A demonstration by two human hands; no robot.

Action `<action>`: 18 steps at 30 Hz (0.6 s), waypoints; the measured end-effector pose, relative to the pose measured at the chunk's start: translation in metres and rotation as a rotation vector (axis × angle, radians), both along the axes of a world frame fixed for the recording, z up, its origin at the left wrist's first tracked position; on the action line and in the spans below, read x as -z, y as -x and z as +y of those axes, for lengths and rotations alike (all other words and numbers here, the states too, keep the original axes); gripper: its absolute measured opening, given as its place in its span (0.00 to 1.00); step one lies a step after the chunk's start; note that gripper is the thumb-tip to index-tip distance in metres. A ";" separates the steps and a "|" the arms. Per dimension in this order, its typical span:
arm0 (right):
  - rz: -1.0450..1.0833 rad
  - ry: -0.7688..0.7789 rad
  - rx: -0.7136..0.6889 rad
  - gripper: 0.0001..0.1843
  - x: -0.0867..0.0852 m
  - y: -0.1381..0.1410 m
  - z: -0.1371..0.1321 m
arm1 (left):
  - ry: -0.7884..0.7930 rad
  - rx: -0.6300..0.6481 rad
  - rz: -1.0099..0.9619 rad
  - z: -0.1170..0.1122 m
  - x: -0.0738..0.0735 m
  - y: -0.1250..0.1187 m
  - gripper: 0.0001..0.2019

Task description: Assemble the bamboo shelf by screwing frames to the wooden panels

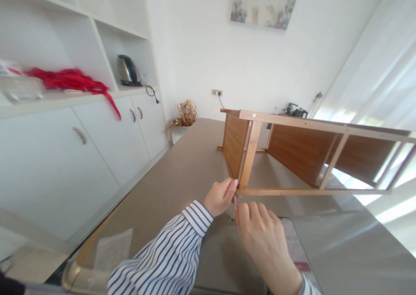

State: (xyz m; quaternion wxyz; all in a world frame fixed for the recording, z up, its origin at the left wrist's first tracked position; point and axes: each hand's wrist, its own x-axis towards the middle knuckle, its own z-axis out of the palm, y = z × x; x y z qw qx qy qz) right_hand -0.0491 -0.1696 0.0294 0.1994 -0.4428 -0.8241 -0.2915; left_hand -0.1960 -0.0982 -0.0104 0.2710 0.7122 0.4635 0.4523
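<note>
A wooden shelf rack (292, 152) lies on its side on the grey-brown table (182, 173). My left hand (220, 196), in a blue-striped sleeve, pinches at the rack's near bottom corner where an upright meets the thin rail. My right hand (260, 232) is closed just below that same corner, its fingers curled; what they hold is hidden. Small metal parts (230, 220) lie on the table between the two hands.
A paper sheet (294, 245) lies under my right wrist. A clear plastic bag (112, 251) sits near the table's front left edge. White cabinets with a kettle (128, 71) and red cloth (69, 79) line the left wall. A dried plant (185, 114) stands at the table's far end.
</note>
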 end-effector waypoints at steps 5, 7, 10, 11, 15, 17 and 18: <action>-0.013 -0.016 -0.025 0.12 0.004 0.001 0.005 | -0.005 0.007 0.006 0.000 0.001 0.000 0.18; 0.022 -0.007 -0.026 0.12 0.006 0.001 0.006 | -0.010 0.005 0.015 0.000 0.001 0.000 0.18; 0.124 0.032 -0.026 0.12 0.010 0.002 0.006 | -0.015 0.001 0.018 0.000 0.000 0.000 0.18; 0.161 0.048 -0.022 0.12 0.011 0.003 0.006 | -0.015 -0.001 0.015 0.000 0.000 0.000 0.18; 0.250 0.078 0.007 0.13 0.014 0.006 0.005 | -0.012 -0.005 0.010 0.000 0.000 0.000 0.19; 0.258 0.074 0.007 0.13 0.013 0.007 0.004 | -0.010 -0.006 0.009 0.000 0.000 0.000 0.18; 0.255 0.070 0.004 0.13 0.012 0.007 0.004 | -0.010 -0.006 0.009 0.000 0.000 0.000 0.18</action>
